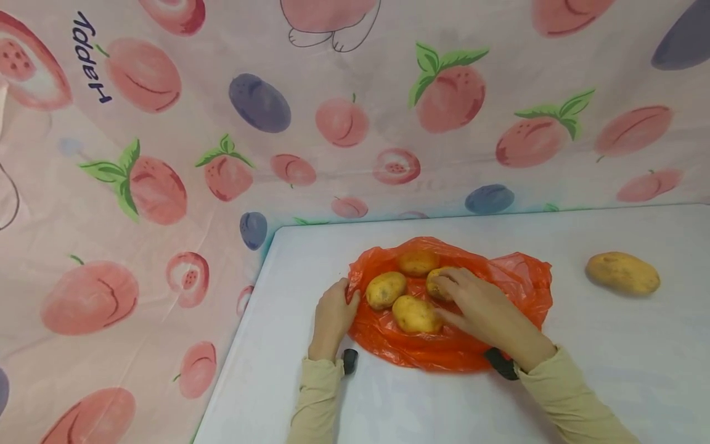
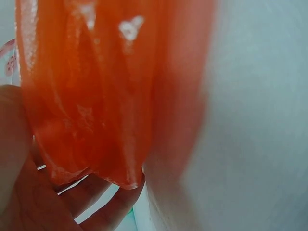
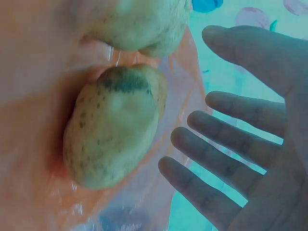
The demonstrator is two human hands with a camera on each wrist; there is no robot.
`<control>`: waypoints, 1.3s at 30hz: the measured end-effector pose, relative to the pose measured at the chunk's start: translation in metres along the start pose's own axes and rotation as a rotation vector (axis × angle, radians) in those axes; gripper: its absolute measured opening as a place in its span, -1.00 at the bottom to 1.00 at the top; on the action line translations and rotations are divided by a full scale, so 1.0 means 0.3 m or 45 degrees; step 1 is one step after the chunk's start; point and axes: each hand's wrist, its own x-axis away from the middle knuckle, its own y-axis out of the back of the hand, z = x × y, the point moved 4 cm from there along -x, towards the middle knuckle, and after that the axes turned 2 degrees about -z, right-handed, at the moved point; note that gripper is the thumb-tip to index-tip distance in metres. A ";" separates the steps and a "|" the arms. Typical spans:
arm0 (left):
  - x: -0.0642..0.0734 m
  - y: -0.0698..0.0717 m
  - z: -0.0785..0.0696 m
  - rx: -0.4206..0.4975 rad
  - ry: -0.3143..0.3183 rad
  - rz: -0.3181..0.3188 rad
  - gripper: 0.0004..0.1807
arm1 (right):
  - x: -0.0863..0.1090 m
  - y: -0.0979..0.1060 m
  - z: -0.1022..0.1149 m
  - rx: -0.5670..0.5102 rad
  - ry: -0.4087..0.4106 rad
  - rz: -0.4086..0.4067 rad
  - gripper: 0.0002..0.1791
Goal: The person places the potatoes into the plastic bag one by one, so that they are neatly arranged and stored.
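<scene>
A crinkled orange-red plastic bag (image 1: pixel 383 351) lies spread on the white table, with several yellow-brown potatoes (image 1: pixel 386 290) grouped on it. At the bag's left edge, my left hand (image 1: pixel 334 311) holds the film; in the left wrist view its fingers lie behind the orange plastic (image 2: pixel 91 106). Over the right side of the group is my right hand (image 1: pixel 482 308), partly hiding one potato (image 1: pixel 435 285). The right wrist view shows that hand's fingers (image 3: pixel 216 159) spread and apart from a spotted potato (image 3: pixel 113 130) with a dark patch.
One more potato (image 1: pixel 623 273) lies apart on the white table (image 1: pixel 627 351), to the right of the bag. A fruit-print cloth (image 1: pixel 355 74) hangs behind the table and along its left side. Dark wrist-camera pieces (image 1: pixel 350 361) sit by both wrists.
</scene>
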 end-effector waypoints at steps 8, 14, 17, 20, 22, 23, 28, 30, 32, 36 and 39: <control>-0.001 -0.004 0.002 -0.012 -0.001 -0.002 -0.83 | 0.031 0.050 -0.044 0.042 -0.034 -0.050 -0.41; 0.000 -0.004 0.003 -0.008 0.004 -0.002 -0.84 | 0.051 0.086 -0.079 0.061 -0.067 -0.048 -0.39; 0.000 -0.004 0.001 -0.009 0.004 0.001 -0.84 | 0.064 0.104 -0.099 0.069 -0.083 -0.047 -0.39; 0.000 -0.004 0.000 -0.012 0.000 0.000 -0.84 | 0.078 0.119 -0.117 0.082 -0.104 -0.043 -0.38; 0.000 -0.005 0.002 -0.016 -0.003 -0.001 -0.85 | 0.085 0.126 -0.127 0.093 -0.104 -0.052 -0.38; 0.000 -0.005 0.003 -0.015 -0.003 -0.001 -0.85 | 0.088 0.128 -0.130 0.097 -0.100 -0.058 -0.39; -0.002 -0.006 0.008 -0.014 0.005 0.007 -0.85 | 0.100 0.135 -0.144 0.116 -0.076 -0.093 -0.40; -0.002 -0.006 0.008 -0.019 0.003 0.007 -0.85 | 0.106 0.137 -0.154 0.123 -0.084 -0.088 -0.39; -0.002 -0.005 0.007 -0.025 -0.002 0.004 -0.85 | 0.112 0.139 -0.167 0.126 -0.098 -0.080 -0.39; -0.003 -0.005 0.006 -0.024 0.001 0.004 -0.85 | 0.127 0.149 -0.196 0.132 -0.143 -0.039 -0.37; -0.002 -0.004 0.004 -0.021 0.003 0.005 -0.84 | 0.136 0.158 -0.215 0.139 -0.178 -0.013 -0.36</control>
